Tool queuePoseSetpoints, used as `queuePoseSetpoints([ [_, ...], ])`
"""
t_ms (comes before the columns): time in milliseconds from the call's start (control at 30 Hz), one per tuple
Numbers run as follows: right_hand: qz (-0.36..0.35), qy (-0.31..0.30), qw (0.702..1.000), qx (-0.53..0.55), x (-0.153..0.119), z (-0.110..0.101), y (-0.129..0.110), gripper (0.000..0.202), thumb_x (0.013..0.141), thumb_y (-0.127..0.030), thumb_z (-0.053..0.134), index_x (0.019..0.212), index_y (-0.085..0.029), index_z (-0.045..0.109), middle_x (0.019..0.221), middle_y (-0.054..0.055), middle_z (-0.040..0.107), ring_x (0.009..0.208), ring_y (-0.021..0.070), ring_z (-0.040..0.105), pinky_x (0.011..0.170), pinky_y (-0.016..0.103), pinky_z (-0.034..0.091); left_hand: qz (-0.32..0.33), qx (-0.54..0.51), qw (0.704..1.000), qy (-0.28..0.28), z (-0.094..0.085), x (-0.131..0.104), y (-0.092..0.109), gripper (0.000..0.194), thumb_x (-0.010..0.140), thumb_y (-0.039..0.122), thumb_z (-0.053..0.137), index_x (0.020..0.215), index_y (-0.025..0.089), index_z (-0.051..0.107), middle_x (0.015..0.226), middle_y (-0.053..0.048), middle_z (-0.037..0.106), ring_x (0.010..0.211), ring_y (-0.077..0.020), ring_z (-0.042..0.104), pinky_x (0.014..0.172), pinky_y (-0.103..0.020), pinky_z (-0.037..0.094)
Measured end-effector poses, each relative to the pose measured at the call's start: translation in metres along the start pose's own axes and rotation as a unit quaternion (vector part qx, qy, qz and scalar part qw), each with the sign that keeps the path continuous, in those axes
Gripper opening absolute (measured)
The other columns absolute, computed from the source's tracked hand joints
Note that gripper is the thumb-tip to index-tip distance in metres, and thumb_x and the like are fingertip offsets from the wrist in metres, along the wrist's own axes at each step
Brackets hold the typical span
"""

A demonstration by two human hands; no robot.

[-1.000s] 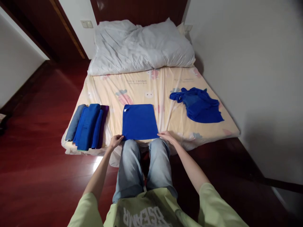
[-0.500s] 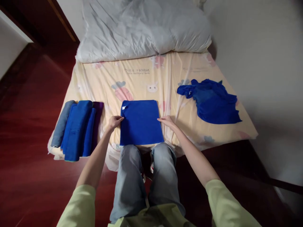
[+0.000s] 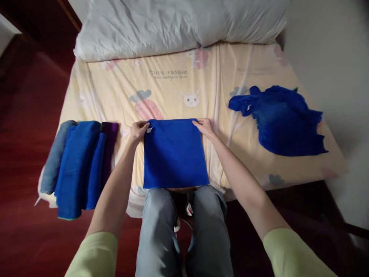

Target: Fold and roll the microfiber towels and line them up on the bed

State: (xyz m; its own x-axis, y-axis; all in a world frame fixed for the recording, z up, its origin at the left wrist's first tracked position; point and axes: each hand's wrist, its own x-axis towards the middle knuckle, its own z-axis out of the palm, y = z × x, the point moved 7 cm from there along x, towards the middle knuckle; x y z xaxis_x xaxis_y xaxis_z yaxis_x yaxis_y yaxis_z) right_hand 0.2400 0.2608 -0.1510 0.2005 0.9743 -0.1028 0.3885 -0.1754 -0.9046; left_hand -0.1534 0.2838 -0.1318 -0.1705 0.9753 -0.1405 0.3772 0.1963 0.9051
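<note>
A square blue towel (image 3: 175, 154) lies flat on the bed in front of my knees, a small white label near its far left corner. My left hand (image 3: 139, 130) pinches that far left corner between thumb and fingers. At the far right corner, my right hand (image 3: 204, 126) is closed on the towel's edge in the same way. Whether the towel is one layer or folded, I cannot tell.
Rolled or folded towels in grey, blue and purple (image 3: 77, 165) lie side by side at the bed's left edge. A crumpled pile of blue cloth (image 3: 288, 121) sits to the right. Behind, a grey-white quilt (image 3: 178, 27) covers the far part of the patterned sheet (image 3: 170, 90).
Both hands have moved from the middle of the towel's sides up to its two far corners. The view has tilted and come closer to the bed.
</note>
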Motion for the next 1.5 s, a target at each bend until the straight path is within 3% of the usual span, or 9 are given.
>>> queuePoseSetpoints([
  [133, -0.025, 0.058, 0.996, 0.055, 0.012, 0.000, 0.008, 0.041, 0.072, -0.060, 0.076, 0.072, -0.020, 0.068, 0.073, 0.002, 0.067, 0.074, 0.0190, 0.062, 0.071, 0.030, 0.050, 0.074, 0.047, 0.996, 0.004, 0.006, 0.001, 0.003, 0.040, 0.079, 0.050, 0.073, 0.097, 0.014, 0.078, 0.081, -0.008, 0.075, 0.083, -0.0233, 0.071, 0.081, -0.032, 0.056],
  [267, -0.050, 0.062, 0.994, 0.075, 0.005, -0.003, 0.014, 0.041, 0.071, -0.059, 0.079, 0.078, -0.019, 0.072, 0.079, 0.003, 0.070, 0.075, 0.0182, 0.064, 0.070, 0.030, 0.052, 0.117, 0.087, 0.989, 0.038, 0.004, -0.003, 0.003, 0.035, 0.085, 0.049, 0.071, 0.099, 0.017, 0.078, 0.077, -0.006, 0.071, 0.085, -0.0223, 0.069, 0.091, -0.035, 0.055],
  [500, -0.069, 0.089, 0.988, 0.103, -0.001, -0.010, 0.016, 0.042, 0.074, -0.057, 0.082, 0.081, -0.017, 0.072, 0.079, 0.003, 0.068, 0.072, 0.0158, 0.064, 0.067, 0.028, 0.055, 0.139, 0.103, 0.982, 0.079, 0.007, -0.002, 0.000, 0.034, 0.092, 0.049, 0.065, 0.099, 0.017, 0.077, 0.079, -0.006, 0.071, 0.082, -0.0206, 0.066, 0.085, -0.033, 0.055],
  [767, -0.086, 0.116, 0.986, 0.086, 0.010, -0.010, 0.020, 0.061, 0.077, -0.075, 0.076, 0.090, -0.015, 0.077, 0.079, 0.006, 0.070, 0.077, 0.0194, 0.068, 0.067, 0.030, 0.059, 0.150, 0.065, 0.982, 0.092, 0.010, 0.005, -0.004, 0.046, 0.093, 0.064, 0.065, 0.098, 0.019, 0.072, 0.079, -0.003, 0.065, 0.082, -0.0189, 0.066, 0.084, -0.030, 0.056],
  [933, -0.125, 0.061, 0.988, 0.067, 0.019, -0.002, 0.018, 0.069, 0.085, -0.079, 0.064, 0.100, -0.013, 0.078, 0.079, 0.003, 0.067, 0.082, 0.0190, 0.069, 0.070, 0.031, 0.060, 0.164, 0.040, 0.983, 0.077, 0.015, 0.009, -0.003, 0.048, 0.091, 0.068, 0.066, 0.095, 0.020, 0.067, 0.087, -0.005, 0.066, 0.096, -0.0211, 0.067, 0.089, -0.032, 0.056],
  [1033, -0.143, 0.084, 0.985, 0.042, 0.022, -0.003, 0.019, 0.070, 0.090, -0.078, 0.059, 0.100, -0.011, 0.077, 0.077, 0.001, 0.065, 0.083, 0.0171, 0.068, 0.074, 0.030, 0.059, 0.176, 0.052, 0.979, 0.084, 0.014, 0.007, 0.002, 0.048, 0.091, 0.068, 0.068, 0.092, 0.020, 0.066, 0.095, -0.005, 0.066, 0.108, -0.0221, 0.065, 0.094, -0.036, 0.055],
  [1200, -0.110, 0.106, 0.987, -0.040, 0.024, -0.002, 0.017, 0.055, 0.096, -0.066, 0.062, 0.092, -0.012, 0.075, 0.080, 0.002, 0.070, 0.081, 0.0121, 0.063, 0.077, 0.024, 0.053, 0.190, 0.112, 0.974, 0.051, 0.019, 0.003, 0.011, 0.053, 0.105, 0.061, 0.048, 0.088, 0.014, 0.066, 0.102, -0.005, 0.066, 0.131, -0.0200, 0.052, 0.109, -0.043, 0.043],
  [1367, -0.043, 0.100, 0.988, -0.113, 0.023, -0.004, 0.014, 0.033, 0.098, -0.048, 0.070, 0.092, -0.016, 0.069, 0.084, -0.001, 0.071, 0.077, 0.0086, 0.055, 0.077, 0.022, 0.048, 0.202, 0.189, 0.961, 0.006, 0.025, 0.018, 0.007, 0.035, 0.094, 0.039, 0.076, 0.095, 0.005, 0.066, 0.117, -0.010, 0.064, 0.128, -0.0265, 0.053, 0.112, -0.048, 0.038],
  [1500, -0.044, 0.073, 0.990, -0.116, 0.024, -0.005, 0.013, 0.023, 0.100, -0.042, 0.071, 0.090, -0.023, 0.063, 0.091, -0.003, 0.070, 0.086, 0.0097, 0.055, 0.082, 0.022, 0.048, 0.239, 0.175, 0.955, 0.000, 0.028, 0.027, 0.002, 0.036, 0.095, 0.031, 0.074, 0.108, 0.000, 0.060, 0.113, -0.008, 0.061, 0.124, -0.0266, 0.056, 0.113, -0.050, 0.035],
])
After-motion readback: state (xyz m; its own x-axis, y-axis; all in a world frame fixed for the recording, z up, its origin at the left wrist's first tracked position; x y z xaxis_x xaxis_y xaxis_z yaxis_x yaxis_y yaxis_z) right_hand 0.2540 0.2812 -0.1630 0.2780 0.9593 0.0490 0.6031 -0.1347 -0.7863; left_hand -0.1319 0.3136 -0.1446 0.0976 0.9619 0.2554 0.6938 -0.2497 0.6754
